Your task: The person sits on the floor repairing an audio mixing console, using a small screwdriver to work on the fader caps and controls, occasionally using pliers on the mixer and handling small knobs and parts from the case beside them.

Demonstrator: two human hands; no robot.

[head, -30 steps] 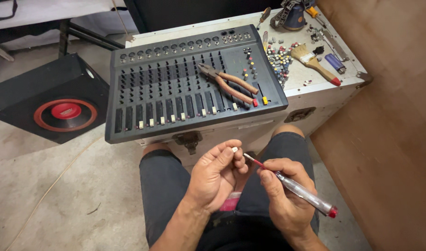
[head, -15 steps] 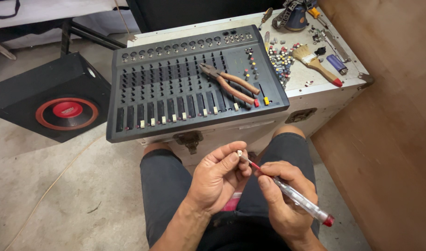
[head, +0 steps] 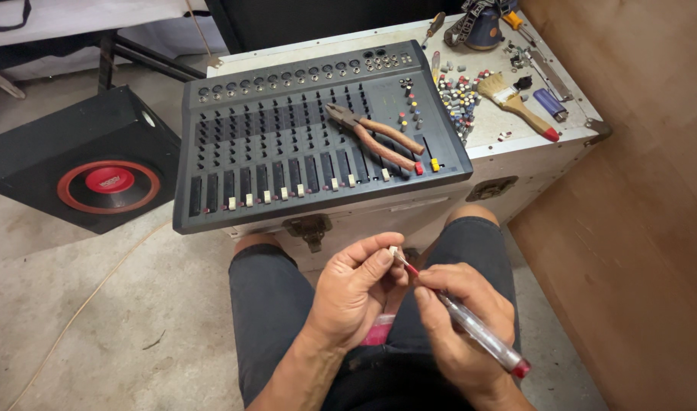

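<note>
A: Head view, what are the hands doing?

B: The left hand pinches a small white fader cap between thumb and forefinger, fingers closed narrow on it, above the lap. The right hand grips a clear-handled screwdriver, fingers wrapped around it, its tip touching the cap.

A: And the work itself?

B: The grey audio mixer lies on the tabletop, pliers resting across it. My guess: several sliders along the front already carry pale caps, while a heap of loose knobs waits beside a paintbrush, so plenty seems left. Only 1 cap is in hand.

A: Anything else?

B: A black speaker on the floor, left.
</note>
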